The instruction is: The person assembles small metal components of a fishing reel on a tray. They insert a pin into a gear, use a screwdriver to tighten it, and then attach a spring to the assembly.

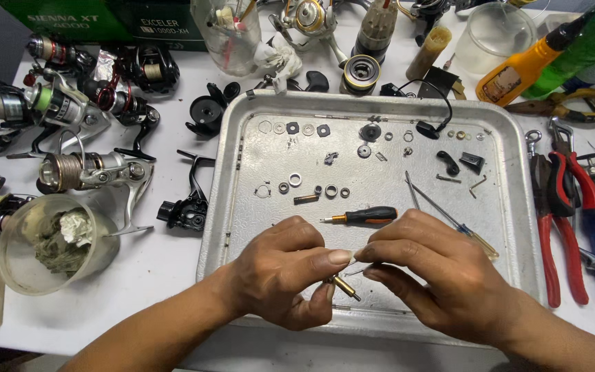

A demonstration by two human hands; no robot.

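Left hand [280, 272] gripping brass shaft [346, 287] slanting down-right, right hand [435, 265] touching

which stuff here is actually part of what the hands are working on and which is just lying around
In hand:
- left hand gripping a small brass part
- right hand pinching a thin tool, its tip hard to make out
- metal tray beneath both hands

Lying about:
- orange-and-black screwdriver
- washers and rings on the tray
- red pliers
- fishing reels
- orange bottle
- plastic cup
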